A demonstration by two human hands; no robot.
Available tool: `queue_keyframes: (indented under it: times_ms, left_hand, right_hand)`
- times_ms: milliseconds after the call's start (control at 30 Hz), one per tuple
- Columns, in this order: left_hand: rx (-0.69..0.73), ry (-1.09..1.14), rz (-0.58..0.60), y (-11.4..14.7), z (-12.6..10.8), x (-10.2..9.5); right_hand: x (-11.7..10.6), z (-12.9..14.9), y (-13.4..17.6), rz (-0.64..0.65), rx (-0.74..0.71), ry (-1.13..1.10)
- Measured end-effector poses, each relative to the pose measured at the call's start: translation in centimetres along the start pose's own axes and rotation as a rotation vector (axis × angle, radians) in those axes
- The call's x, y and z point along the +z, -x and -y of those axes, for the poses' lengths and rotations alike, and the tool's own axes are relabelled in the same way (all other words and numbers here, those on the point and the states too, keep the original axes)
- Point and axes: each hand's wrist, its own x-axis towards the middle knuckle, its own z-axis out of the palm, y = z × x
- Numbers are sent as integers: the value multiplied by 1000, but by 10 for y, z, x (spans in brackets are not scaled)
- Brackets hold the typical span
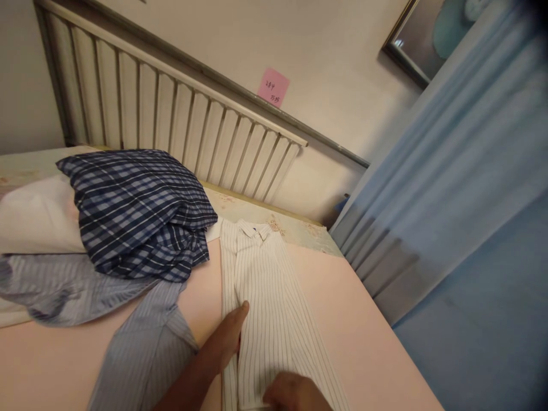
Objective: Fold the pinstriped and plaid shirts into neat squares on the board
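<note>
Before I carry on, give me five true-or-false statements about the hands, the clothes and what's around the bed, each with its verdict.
1. The left hand is at the side of the striped white shirt. True.
2. The right hand is at the collar. False: the right hand is at the shirt's near end.
3. The plaid cloth lies right of that shirt. False: the plaid cloth lies left of it.
4. A pink note is on the wall. True.
5. The curtain is red. False: the curtain is blue.

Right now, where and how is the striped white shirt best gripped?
Probably pinched at its near end, from the near side: the shirt lies flat, collar at the far end, right hand at that end, left hand at its left side.
</note>
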Motion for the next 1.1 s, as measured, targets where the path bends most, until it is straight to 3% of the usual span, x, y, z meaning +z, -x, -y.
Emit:
queue_keyframes:
  times_ms: [200,400,600,833,967,1100]
  left_hand:
    - [6,-22,-74,-5,5,-3]
    - [-9,-9,-77,-8,8,-7]
    - [-2,-9,-60,-5,5,-3]
    - [15,-53,-74,-2,2,1]
    - [-40,-126,-119,-2,0,0]
    - [-36,-201,-154,0,-4,5]
  right_hand:
    - [-32,-26,-11,-380,343,-134]
    - [-13,-68,-25,-390,527,-504]
    - [-8,-65,-30,-405,552,-592]
    - [-12,-47,-27,-330,500,-466]
    - [-27,-57,-24,-415,495,-326]
    - [-42,-64,-21,-531,410,-38]
